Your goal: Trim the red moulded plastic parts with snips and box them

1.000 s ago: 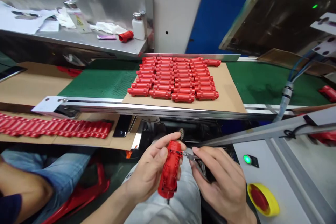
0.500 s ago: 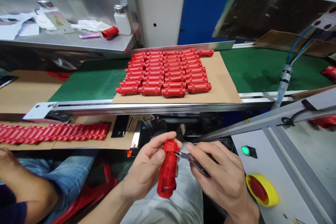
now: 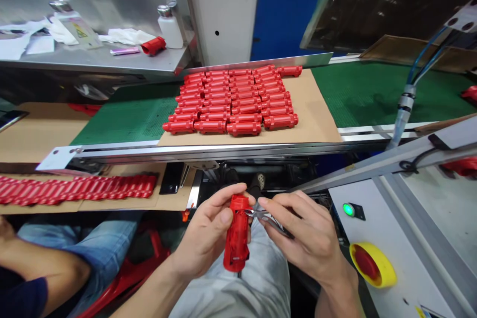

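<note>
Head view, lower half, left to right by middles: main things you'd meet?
Row of red parts → phone-like slab → left hand → held red part → pliers → right hand → yellow-ringed button.

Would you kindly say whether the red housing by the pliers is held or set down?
Held: the left hand wraps around the red housing, the pliers near its upper end.

casing (image 3: pixel 236 241) in left hand (image 3: pixel 204 231) | casing rows (image 3: pixel 246 109) on cardboard (image 3: pixel 315 114) | conveyor (image 3: pixel 357 94) beneath
</note>
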`<act>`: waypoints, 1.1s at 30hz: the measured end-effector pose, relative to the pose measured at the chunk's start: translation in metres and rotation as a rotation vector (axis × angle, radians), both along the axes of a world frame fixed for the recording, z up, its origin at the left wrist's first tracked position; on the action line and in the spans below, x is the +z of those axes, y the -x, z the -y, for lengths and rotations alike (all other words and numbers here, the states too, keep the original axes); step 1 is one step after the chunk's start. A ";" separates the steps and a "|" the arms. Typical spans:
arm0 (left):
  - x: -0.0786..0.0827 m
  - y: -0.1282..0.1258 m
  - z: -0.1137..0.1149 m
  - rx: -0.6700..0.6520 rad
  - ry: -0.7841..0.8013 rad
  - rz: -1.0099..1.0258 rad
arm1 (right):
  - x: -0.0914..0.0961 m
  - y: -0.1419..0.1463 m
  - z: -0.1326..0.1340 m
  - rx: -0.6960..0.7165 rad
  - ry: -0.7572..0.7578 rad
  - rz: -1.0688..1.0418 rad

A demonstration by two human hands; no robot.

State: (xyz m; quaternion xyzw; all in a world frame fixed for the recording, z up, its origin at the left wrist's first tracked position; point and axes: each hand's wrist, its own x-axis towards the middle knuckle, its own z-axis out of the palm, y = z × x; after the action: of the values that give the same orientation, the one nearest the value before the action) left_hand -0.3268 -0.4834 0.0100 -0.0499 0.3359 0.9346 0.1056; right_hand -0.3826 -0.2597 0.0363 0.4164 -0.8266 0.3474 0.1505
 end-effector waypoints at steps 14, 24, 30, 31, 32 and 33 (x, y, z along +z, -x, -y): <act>0.002 -0.001 -0.001 -0.024 0.035 -0.026 | -0.004 -0.005 -0.002 0.006 0.057 0.052; 0.004 -0.002 0.001 -0.040 0.047 -0.017 | -0.009 -0.007 -0.002 0.017 0.099 0.083; 0.005 -0.002 0.000 -0.038 0.045 -0.024 | -0.011 -0.011 -0.001 -0.016 0.074 0.009; 0.005 -0.001 0.000 -0.040 0.044 -0.026 | -0.013 -0.011 0.000 -0.013 0.085 0.010; 0.004 -0.001 0.000 -0.044 0.041 -0.026 | -0.015 -0.011 0.000 -0.009 0.099 0.014; 0.004 -0.001 0.000 -0.049 0.037 -0.022 | -0.016 -0.011 0.001 -0.002 0.113 0.020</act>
State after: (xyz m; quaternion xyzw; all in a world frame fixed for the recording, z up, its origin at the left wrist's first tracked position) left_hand -0.3261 -0.4835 0.0137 -0.0334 0.3554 0.9259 0.1238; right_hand -0.3717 -0.2605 0.0198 0.4027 -0.8076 0.3976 0.1658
